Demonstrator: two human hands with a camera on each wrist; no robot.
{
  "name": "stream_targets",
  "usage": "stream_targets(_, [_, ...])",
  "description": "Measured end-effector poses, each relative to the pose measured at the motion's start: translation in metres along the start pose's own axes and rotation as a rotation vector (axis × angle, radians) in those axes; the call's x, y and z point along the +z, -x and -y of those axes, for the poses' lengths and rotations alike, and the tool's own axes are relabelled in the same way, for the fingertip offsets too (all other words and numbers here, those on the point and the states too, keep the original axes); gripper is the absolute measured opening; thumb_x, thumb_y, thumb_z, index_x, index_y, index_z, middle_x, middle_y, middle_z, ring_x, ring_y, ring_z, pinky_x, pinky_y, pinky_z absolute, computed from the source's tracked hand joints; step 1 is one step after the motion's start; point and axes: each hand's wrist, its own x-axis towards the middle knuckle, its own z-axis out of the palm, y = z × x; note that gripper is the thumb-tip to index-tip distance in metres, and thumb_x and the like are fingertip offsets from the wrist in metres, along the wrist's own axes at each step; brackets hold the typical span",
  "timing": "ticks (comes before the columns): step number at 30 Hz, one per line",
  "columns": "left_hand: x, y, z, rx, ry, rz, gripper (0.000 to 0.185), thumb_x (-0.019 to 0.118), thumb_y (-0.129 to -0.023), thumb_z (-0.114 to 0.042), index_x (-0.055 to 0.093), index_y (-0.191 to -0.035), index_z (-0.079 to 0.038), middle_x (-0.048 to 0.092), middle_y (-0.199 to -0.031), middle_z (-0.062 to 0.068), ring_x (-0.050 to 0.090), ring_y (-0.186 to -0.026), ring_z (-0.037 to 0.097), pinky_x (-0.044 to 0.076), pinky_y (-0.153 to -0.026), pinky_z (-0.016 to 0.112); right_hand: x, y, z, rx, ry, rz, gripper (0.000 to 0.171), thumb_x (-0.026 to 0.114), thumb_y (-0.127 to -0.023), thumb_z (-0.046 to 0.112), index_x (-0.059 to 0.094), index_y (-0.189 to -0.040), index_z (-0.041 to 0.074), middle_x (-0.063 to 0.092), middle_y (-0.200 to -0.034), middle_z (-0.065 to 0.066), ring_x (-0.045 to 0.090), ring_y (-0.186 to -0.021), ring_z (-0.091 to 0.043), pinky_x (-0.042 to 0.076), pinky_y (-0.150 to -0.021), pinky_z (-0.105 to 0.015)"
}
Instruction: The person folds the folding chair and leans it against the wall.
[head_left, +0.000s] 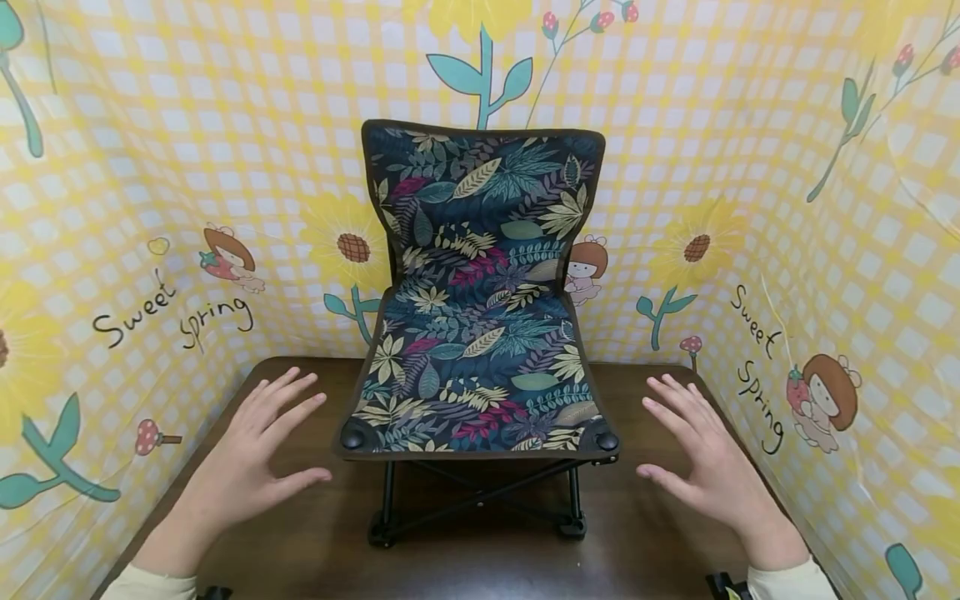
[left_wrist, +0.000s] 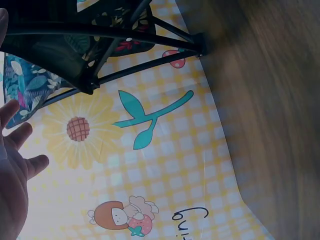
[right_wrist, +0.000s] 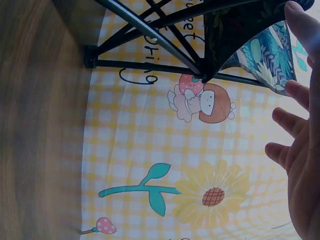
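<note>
A small folding chair (head_left: 480, 333) with dark leaf-print fabric and a black metal frame (head_left: 480, 500) stands unfolded on a dark wooden table (head_left: 315, 533). My left hand (head_left: 258, 450) hovers to the left of the seat, fingers spread and straight, holding nothing. My right hand (head_left: 697, 454) hovers to the right of the seat in the same way, apart from the chair. In the left wrist view the left hand (left_wrist: 12, 170) shows at the left edge below the chair frame (left_wrist: 100, 55). In the right wrist view the right hand (right_wrist: 300, 150) shows at the right edge, under the chair frame (right_wrist: 165, 40).
A yellow checked backdrop (head_left: 150, 208) with flowers, cartoon figures and "Sweet Spring" lettering walls the table on the left, back and right. The chair stands close to the back wall. Bare tabletop lies in front of the chair (head_left: 480, 567).
</note>
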Motion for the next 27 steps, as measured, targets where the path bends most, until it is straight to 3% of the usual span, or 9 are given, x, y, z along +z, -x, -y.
stream_targets(15, [0.007, -0.019, -0.018, 0.142, 0.052, -0.075, 0.071, 0.071, -0.091, -0.056, 0.066, -0.131, 0.002, 0.056, -0.142, 0.028, 0.041, -0.144, 0.043, 0.017, -0.128, 0.052, 0.003, -0.017, 0.015, -0.106, -0.068, -0.053, 0.069, 0.069, -0.096, 0.048, 0.057, -0.138, -0.005, 0.051, -0.146, -0.03, 0.037, -0.148, -0.04, 0.017, -0.128, -0.049])
stream_targets(27, [0.012, -0.031, -0.035, 0.194, 0.092, -0.116, 0.06, 0.068, -0.097, -0.045, 0.065, -0.128, 0.006, 0.059, -0.137, 0.03, 0.044, -0.142, 0.043, 0.019, -0.127, 0.053, 0.006, -0.025, 0.024, -0.164, -0.086, -0.056, 0.063, 0.069, -0.097, 0.042, 0.058, -0.136, -0.006, 0.052, -0.146, -0.03, 0.04, -0.146, -0.042, 0.019, -0.128, -0.051])
